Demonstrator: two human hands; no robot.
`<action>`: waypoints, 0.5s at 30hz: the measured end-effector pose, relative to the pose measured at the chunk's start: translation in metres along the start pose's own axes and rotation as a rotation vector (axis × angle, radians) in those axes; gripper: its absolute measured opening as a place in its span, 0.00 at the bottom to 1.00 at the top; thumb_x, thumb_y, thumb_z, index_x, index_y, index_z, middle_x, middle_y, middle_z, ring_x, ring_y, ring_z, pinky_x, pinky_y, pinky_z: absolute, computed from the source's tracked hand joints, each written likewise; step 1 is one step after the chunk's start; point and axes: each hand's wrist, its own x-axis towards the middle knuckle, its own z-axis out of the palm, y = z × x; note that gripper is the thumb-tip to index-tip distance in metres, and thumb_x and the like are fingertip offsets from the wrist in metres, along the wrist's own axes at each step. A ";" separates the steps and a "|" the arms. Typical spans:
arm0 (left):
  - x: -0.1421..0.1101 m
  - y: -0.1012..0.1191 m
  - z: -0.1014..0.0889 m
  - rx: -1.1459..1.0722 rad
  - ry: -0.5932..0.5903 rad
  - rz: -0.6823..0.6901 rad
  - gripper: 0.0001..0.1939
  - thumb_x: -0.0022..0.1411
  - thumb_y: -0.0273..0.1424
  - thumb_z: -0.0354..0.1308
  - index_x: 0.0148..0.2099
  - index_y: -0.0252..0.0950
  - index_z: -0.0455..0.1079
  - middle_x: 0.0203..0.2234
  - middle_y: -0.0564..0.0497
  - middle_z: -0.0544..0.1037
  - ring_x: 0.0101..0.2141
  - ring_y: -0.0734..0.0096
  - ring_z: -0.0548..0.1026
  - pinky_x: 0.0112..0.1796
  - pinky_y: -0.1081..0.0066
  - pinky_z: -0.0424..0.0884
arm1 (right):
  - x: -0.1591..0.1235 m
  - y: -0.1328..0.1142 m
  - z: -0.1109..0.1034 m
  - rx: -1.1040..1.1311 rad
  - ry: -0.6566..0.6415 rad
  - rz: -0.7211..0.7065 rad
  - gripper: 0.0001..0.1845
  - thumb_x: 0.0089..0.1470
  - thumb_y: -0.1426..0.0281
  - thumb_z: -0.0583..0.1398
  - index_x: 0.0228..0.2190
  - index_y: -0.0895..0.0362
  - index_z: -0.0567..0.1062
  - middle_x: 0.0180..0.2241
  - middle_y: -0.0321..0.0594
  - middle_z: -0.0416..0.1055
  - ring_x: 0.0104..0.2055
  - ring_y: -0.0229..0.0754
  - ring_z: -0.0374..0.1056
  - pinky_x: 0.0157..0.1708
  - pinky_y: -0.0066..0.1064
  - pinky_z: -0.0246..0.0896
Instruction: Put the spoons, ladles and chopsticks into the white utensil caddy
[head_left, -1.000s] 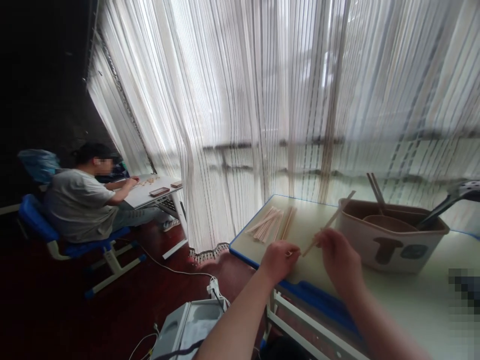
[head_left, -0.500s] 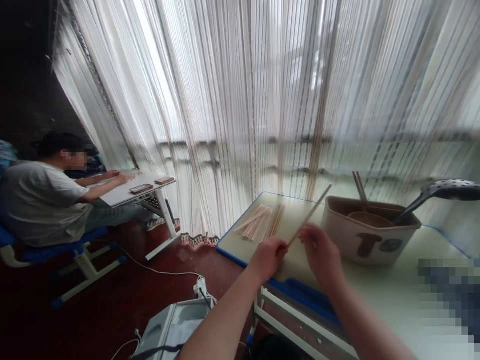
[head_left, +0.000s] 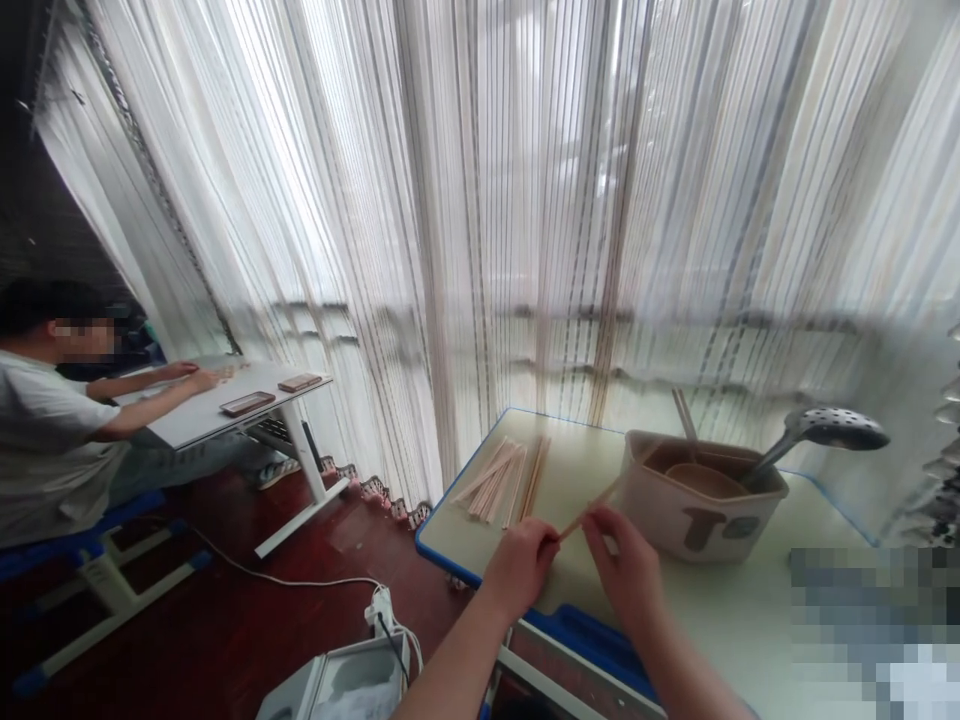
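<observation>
A slim wooden stick is held aslant above the near part of the table, between the person's two hands. The left hand pinches its near end, closed fairly tight; the right hand nips it a little further along between thumb and fingertips, the palm loosely curled. Two grips so close together probably stop the thin stick from swivelling. Its far end slopes up toward the left corner of the caddy; whether it touches there, I cannot tell.

Beyond the left hand, a fan of pale sticks lies flat, with darker sticks beside it, roughly parallel to one another; laid singly, they look easy to pick out. The caddy stands upright on the right hand's side, its tall walls propping a slotted ladle and a pair of chopsticks around a brown bowl.

For moving, a strip of bare tabletop runs between the darker sticks and the caddy. The blue edge passes close under the left wrist, so a stick let go there could drop to the floor. The caddy limits rightward sweeps; the curtain hangs behind the far edge.
</observation>
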 end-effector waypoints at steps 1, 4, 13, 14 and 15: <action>0.000 0.000 0.000 -0.005 0.000 -0.008 0.06 0.55 0.25 0.52 0.36 0.38 0.69 0.31 0.52 0.73 0.35 0.69 0.70 0.38 0.70 0.66 | 0.000 -0.002 0.000 0.005 -0.021 -0.016 0.10 0.53 0.65 0.56 0.35 0.56 0.71 0.32 0.41 0.74 0.31 0.40 0.72 0.33 0.30 0.68; -0.002 0.000 -0.002 -0.008 -0.018 -0.021 0.05 0.55 0.26 0.53 0.35 0.37 0.68 0.32 0.52 0.72 0.35 0.70 0.70 0.37 0.70 0.66 | -0.001 -0.007 -0.002 0.011 -0.055 -0.072 0.06 0.53 0.67 0.56 0.31 0.56 0.71 0.34 0.42 0.74 0.35 0.41 0.72 0.35 0.30 0.68; -0.002 0.004 -0.006 -0.027 -0.031 0.044 0.10 0.60 0.30 0.50 0.39 0.39 0.72 0.33 0.49 0.73 0.35 0.70 0.71 0.37 0.72 0.66 | 0.003 -0.014 -0.003 0.064 -0.091 -0.081 0.06 0.52 0.69 0.57 0.32 0.56 0.73 0.36 0.43 0.74 0.38 0.42 0.71 0.38 0.29 0.67; -0.002 0.005 -0.007 -0.031 -0.020 0.046 0.10 0.61 0.30 0.49 0.38 0.38 0.72 0.33 0.49 0.74 0.35 0.70 0.71 0.38 0.72 0.66 | 0.006 -0.016 -0.003 0.075 -0.099 -0.066 0.06 0.52 0.69 0.57 0.32 0.56 0.74 0.35 0.43 0.74 0.37 0.42 0.71 0.38 0.29 0.67; -0.001 0.005 -0.007 -0.040 -0.007 0.041 0.10 0.61 0.31 0.49 0.37 0.37 0.73 0.32 0.49 0.74 0.35 0.70 0.71 0.38 0.71 0.66 | 0.010 -0.020 -0.002 0.089 -0.122 -0.052 0.07 0.52 0.68 0.57 0.32 0.56 0.74 0.35 0.43 0.74 0.37 0.42 0.71 0.38 0.30 0.67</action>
